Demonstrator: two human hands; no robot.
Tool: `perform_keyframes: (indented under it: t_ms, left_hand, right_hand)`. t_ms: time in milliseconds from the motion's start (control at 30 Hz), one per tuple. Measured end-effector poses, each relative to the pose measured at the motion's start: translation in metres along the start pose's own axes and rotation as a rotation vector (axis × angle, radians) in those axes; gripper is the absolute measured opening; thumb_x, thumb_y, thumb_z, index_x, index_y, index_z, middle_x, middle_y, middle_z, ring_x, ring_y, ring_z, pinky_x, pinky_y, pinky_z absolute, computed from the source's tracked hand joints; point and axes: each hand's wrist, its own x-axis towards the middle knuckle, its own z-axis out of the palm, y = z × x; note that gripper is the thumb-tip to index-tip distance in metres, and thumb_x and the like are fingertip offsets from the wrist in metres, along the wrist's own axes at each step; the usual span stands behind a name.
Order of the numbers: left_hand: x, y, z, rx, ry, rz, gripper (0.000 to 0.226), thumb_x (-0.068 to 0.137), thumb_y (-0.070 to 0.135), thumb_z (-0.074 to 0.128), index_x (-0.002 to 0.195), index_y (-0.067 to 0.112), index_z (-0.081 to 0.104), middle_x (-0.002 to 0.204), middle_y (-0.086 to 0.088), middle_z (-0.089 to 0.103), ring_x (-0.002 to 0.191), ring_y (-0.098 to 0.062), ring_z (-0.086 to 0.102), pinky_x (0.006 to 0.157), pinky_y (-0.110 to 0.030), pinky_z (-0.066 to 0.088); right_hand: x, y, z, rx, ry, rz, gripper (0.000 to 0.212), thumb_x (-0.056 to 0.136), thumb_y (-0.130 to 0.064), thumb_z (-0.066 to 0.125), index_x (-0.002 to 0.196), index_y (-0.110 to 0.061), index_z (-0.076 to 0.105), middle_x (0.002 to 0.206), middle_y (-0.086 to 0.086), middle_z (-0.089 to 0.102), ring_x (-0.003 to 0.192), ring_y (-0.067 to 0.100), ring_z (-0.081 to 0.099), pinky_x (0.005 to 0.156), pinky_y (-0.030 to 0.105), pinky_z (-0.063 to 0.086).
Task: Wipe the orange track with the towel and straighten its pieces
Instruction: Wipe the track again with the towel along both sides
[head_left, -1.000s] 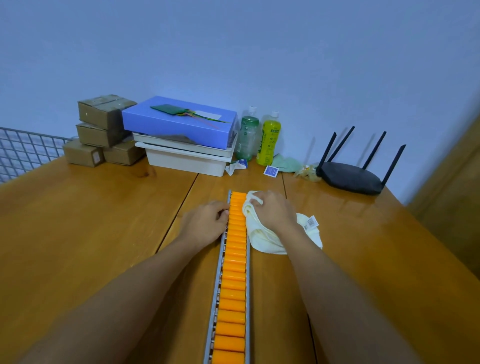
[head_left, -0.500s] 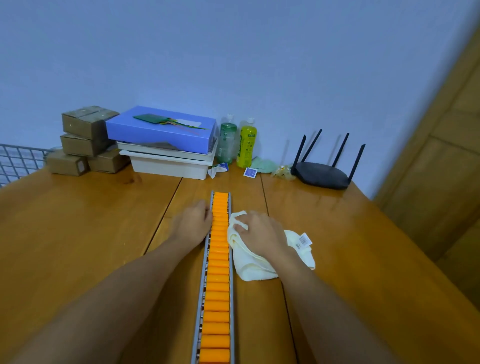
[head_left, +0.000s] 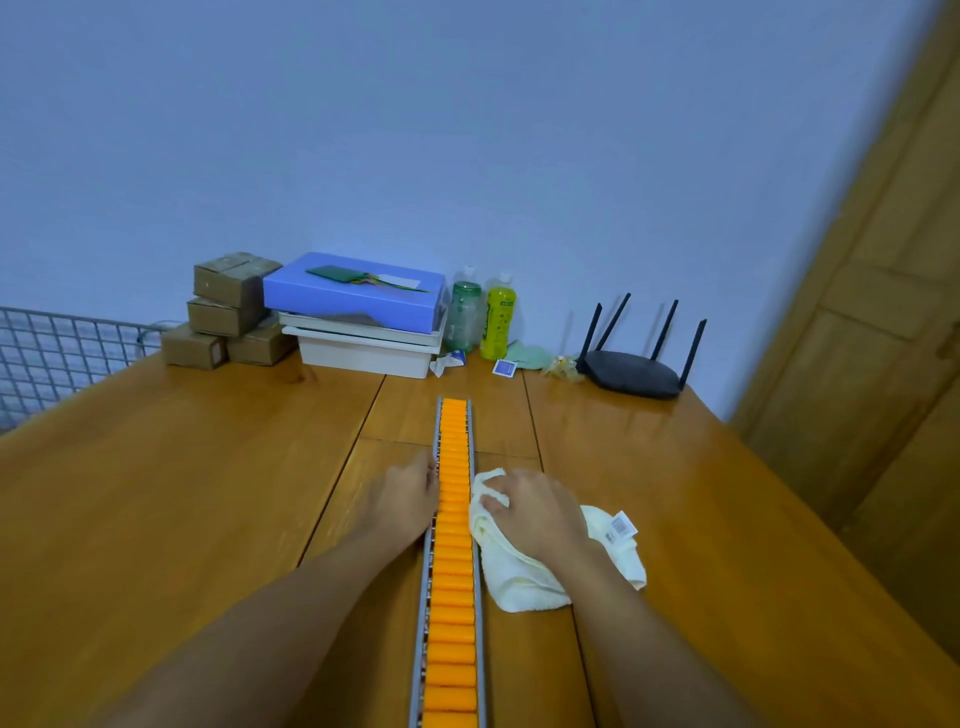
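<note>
A long orange track (head_left: 453, 571) of several short orange pieces in a grey metal channel runs from the bottom edge toward the back of the wooden table (head_left: 182, 493). A pale yellow towel (head_left: 519, 577) with a white tag lies bunched right of the track, touching its right rail. My right hand (head_left: 535, 506) rests on the towel and grips its front fold against the rail. On the other side, my left hand (head_left: 402, 499) lies flat on the table, fingertips touching the left rail. The pieces look evenly lined up.
At the back stand several brown cardboard boxes (head_left: 228, 306), a blue box (head_left: 358, 293) on white trays (head_left: 363, 351), two bottles (head_left: 480, 317), small packets and a black router (head_left: 634, 371). A wire grid (head_left: 57, 353) is at far left, a wooden door (head_left: 872, 322) at right.
Both hands have slid back along the track toward me, the right hand dragging the towel beside the rail. The camera has tilted upward, showing more wall.
</note>
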Motion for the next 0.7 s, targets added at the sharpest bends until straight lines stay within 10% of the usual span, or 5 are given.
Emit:
perform_keyframes:
  t_ms: [700]
  left_hand:
    - [-0.057,-0.001,0.002,0.017,0.063,-0.021,0.026,0.108,0.028,0.045,0.094,0.020,0.066,0.071,0.001,0.064,0.056,-0.010,0.054,0.050,-0.024,0.038]
  right_hand:
    - [-0.052,-0.011,0.001,0.030,0.047,-0.043,0.041,0.105,-0.043,0.046,0.138,-0.025,0.064,0.118,0.003,0.064,0.101,0.024,0.062,0.079,0.036,0.052]
